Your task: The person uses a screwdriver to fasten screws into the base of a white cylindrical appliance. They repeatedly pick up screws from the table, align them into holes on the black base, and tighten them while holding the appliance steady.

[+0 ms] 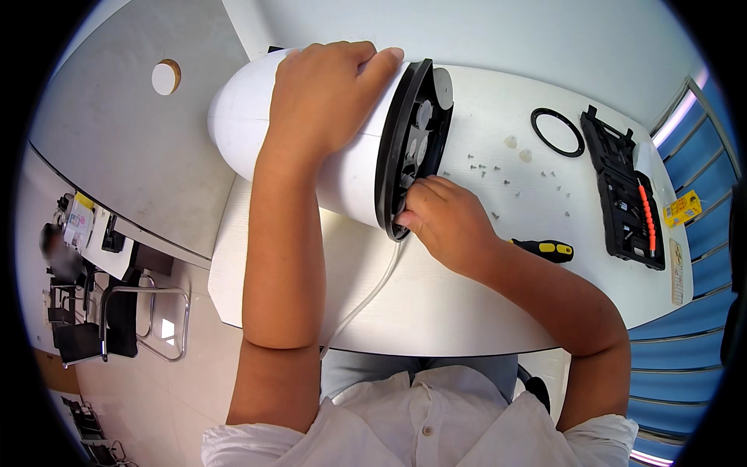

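A white, rounded appliance [350,175] with a black base [394,148] lies on its side on the white table, the underside of its base facing right. Over its upper side my left hand [331,93] is spread, fingers wrapped around the body and holding it, thumb near the base rim. My right hand [447,218] is closed at the lower part of the underside, with its fingertips pressed in at the rim. What those fingers pinch is hidden. A white cable [373,292] runs from the base's lower edge down over the table's front edge.
Several small screws [506,182] lie scattered right of the base. Beyond them are a black ring [557,132] and a tool case [618,187] holding an orange flexible shaft [647,214]. A yellow-black screwdriver handle [548,249] lies behind my right forearm. A grey panel [132,140] stands left.
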Tool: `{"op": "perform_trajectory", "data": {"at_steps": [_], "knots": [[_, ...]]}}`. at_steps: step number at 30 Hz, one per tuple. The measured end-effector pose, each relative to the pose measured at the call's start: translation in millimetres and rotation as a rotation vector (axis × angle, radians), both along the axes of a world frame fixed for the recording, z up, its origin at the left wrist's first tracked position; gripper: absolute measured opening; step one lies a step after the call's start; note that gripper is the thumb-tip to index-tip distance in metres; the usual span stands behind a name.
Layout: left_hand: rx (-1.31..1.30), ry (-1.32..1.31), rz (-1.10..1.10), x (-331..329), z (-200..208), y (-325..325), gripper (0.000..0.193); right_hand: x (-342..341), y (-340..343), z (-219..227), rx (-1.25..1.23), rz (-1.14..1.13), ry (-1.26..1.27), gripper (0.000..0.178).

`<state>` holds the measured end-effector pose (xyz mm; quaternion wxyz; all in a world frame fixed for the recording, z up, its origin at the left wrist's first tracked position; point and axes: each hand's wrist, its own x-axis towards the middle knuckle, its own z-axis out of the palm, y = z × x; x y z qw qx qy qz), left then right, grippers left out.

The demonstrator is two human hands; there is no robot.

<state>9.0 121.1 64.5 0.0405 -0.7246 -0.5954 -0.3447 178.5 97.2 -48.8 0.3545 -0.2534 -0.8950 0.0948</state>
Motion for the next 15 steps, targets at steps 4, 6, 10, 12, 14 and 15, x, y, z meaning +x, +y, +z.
{"op": "perform_trajectory", "data": {"at_steps": [4,6,10,12,14,15], "knots": [[0.051,0.011,-0.008,2.1,-3.1,1.2,0.045,-1.4,-2.1,-0.3,-0.024,-0.010,0.007,0.018],[0.070,0.018,-0.009,2.9,-2.7,0.8,0.045,-1.3,-3.3,1.4,-0.062,-0.012,-0.005,0.018],[0.124,0.019,0.003,2.5,-4.5,-1.4,0.045,7.5,-3.1,17.7,-0.183,0.043,-0.119,0.018],[0.137,0.015,0.011,3.1,-3.9,-3.4,0.046,15.0,-3.1,26.2,-0.231,0.082,-0.177,0.018],[0.119,0.006,0.017,3.9,-2.6,-4.1,0.046,20.4,-3.2,29.6,-0.234,0.102,-0.216,0.018],[0.130,-0.002,0.015,3.8,-3.4,-3.5,0.046,21.7,-2.0,28.5,-0.148,0.070,-0.217,0.017]]}}
